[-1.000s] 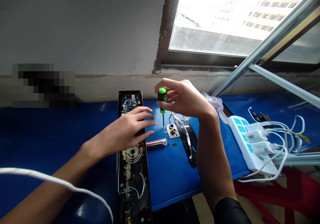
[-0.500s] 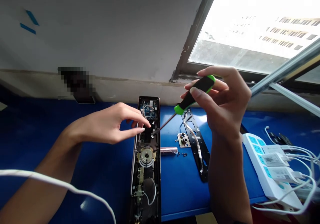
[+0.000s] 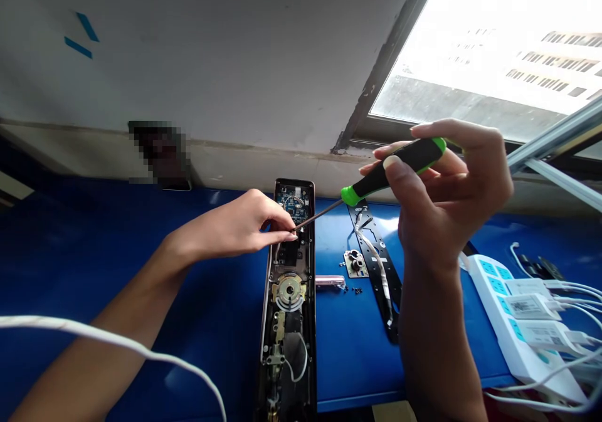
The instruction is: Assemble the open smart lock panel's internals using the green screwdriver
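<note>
A long narrow black housing lies open on the blue table, with a blue circuit board at its far end and a round metal part near its middle. My right hand grips a black and green screwdriver by the handle, its shaft slanting down to the left. My left hand reaches over the housing from the left, thumb and forefinger pinched together at the screwdriver's tip. Anything small between those fingertips is too hidden to make out.
Right of the housing lie a black plate with a wrapped cable, a small square module, a pinkish cylinder and several screws. A white power strip holds plugs at the right. A white cable crosses the lower left.
My left thumb and forefinger have closed together at the screwdriver's tip. The screwdriver tip has lifted away from the housing's right side, and its handle is tilted flatter. The whole view has shifted slightly.
</note>
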Tool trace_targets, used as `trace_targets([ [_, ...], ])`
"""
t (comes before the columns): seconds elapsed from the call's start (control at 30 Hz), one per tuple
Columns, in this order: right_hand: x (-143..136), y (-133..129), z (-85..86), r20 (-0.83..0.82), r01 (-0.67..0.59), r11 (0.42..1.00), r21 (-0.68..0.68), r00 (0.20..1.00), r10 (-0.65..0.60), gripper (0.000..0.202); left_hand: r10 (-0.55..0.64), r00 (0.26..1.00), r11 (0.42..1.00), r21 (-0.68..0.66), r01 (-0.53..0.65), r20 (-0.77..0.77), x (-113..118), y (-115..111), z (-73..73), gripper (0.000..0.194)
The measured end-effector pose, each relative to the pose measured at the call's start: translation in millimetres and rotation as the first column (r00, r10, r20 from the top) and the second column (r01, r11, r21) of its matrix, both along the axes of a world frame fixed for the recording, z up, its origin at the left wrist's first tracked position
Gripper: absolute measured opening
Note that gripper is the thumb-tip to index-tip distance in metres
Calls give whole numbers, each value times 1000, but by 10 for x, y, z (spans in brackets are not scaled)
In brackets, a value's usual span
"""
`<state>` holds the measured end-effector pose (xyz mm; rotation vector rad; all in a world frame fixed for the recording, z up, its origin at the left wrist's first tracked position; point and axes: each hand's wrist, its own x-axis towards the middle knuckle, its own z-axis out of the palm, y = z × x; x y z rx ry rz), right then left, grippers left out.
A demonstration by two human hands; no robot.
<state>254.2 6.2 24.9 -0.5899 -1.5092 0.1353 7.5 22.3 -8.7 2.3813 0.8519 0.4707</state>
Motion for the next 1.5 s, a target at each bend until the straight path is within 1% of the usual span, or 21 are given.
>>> trace_targets([
  [0.13, 17, 11, 6, 18, 55, 998, -1, 998, -55, 30, 66, 995, 997, -35, -64, 72, 20, -23, 34, 16],
  [0.23, 34, 13, 6, 6, 40, 999, 24, 999, -40, 30, 68, 991, 995, -84, -58, 114, 33, -46, 65, 16],
  [0.4, 45, 3, 11, 22, 68, 998, -18, 997, -68, 31, 66, 988, 988, -151, -45, 137, 15, -72, 105, 17],
  [0.53, 45, 21, 19, 17, 35, 998, 57, 999, -36, 32, 71, 986, 983, -177, -44, 151, 13, -75, 120, 24],
  [0.6, 51, 37, 14, 22, 28, 998, 54, 999, -29, 35, 79, 985, 983, -174, -52, 154, 23, -66, 121, 27],
  [0.7, 68, 57, -6, -6, 51, 998, 25, 999, -51, 31, 94, 983, 987, -146, -71, 158, 40, -51, 116, 26],
  [0.87, 76, 54, -44, 23, 135, 989, -62, 991, -134, 29, 91, 983, 992, -105, -74, 163, 71, -67, 94, 25],
  [1.03, 26, 74, -104, -13, 205, 972, -118, 978, -208, 26, 105, 976, 992, -88, -89, 190, 107, -86, 75, 25],
  [1.17, 15, 140, -147, -44, 231, 968, -100, 971, -236, 26, 83, 983, 987, -152, -57, 166, 94, -50, 64, 23],
  [1.33, 38, 134, -126, -38, 252, 964, -90, 966, -256, 21, 81, 987, 973, -225, -47, 142, 93, -20, 48, 16],
  [1.43, 40, 106, -107, -9, 269, 958, -103, 962, -271, 20, 95, 985, 959, -278, -52, 141, 113, -33, 46, 23],
  [1.5, 38, 102, -105, -17, 252, 963, -99, 967, -254, 21, 110, 986, 950, -305, -67, 125, 124, -41, 47, 26],
])
